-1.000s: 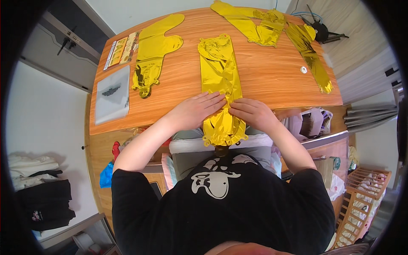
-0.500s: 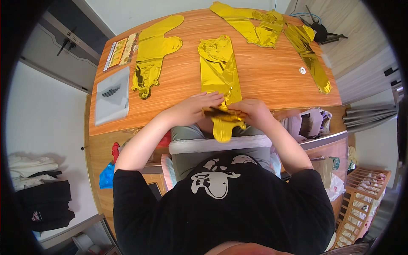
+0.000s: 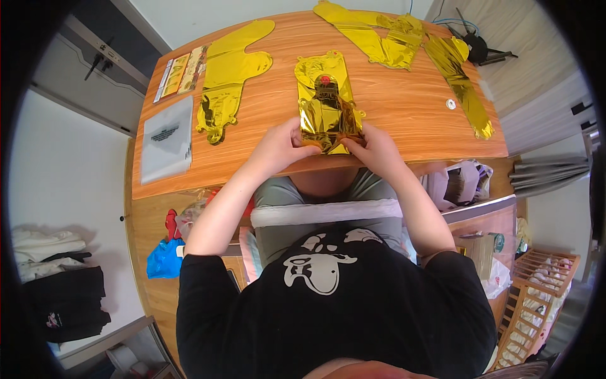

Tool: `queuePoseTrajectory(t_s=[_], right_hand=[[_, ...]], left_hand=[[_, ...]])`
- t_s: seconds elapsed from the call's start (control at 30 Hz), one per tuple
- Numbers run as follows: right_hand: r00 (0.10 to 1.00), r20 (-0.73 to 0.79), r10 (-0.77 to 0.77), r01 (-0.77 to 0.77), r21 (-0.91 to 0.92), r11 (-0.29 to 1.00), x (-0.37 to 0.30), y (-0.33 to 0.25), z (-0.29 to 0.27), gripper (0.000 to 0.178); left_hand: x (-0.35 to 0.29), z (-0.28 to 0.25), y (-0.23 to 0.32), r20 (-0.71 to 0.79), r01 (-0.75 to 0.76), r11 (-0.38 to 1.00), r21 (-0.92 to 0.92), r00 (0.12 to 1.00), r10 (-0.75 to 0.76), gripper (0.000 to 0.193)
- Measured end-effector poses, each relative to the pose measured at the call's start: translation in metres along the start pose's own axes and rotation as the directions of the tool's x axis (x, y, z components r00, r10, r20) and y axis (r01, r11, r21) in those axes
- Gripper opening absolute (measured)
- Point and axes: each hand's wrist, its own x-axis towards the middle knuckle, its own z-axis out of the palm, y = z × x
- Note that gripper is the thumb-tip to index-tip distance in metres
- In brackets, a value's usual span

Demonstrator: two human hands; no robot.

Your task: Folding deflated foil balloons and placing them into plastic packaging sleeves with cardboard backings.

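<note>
A shiny gold foil balloon (image 3: 329,95), flat and folded over on itself, lies on the wooden table (image 3: 265,142) near its front edge. My left hand (image 3: 284,146) grips its near left corner, thumb on top. At the near right corner my right hand (image 3: 374,149) pinches the foil the same way, thumb over the fold. The undersides of both hands' grips are hidden. Another flat gold balloon (image 3: 230,66) lies to the left. Two more gold pieces are at the far right: a wide foil balloon (image 3: 375,38) and a narrow foil balloon (image 3: 464,85).
On the table's left side lie a clear plastic bag (image 3: 166,142) and a printed card (image 3: 180,76). A small white round item (image 3: 450,104) sits on the right. Beyond the right corner stands a black router-like device (image 3: 480,49). A wooden slatted rack (image 3: 536,297) stands at lower right.
The balloon's near end, which hung over the table edge, is now folded up and away onto the rest. Both hands have moved apart to its near corners.
</note>
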Motion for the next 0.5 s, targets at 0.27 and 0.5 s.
queuePoseTrajectory(t_s=[0.27,0.5], right_hand=[[0.996,0.030,0.086,-0.084,-0.057,0.995,0.012,0.020,0.007,0.035],[0.997,-0.046,0.058,-0.062,-0.085,0.994,0.011,0.009,0.007,0.059]], left_hand=[[-0.006,-0.003,0.013,-0.055,0.056,0.992,-0.112,0.997,-0.062,0.086],[-0.028,0.022,0.014,-0.338,-0.127,0.977,0.170,0.924,0.179,0.067]])
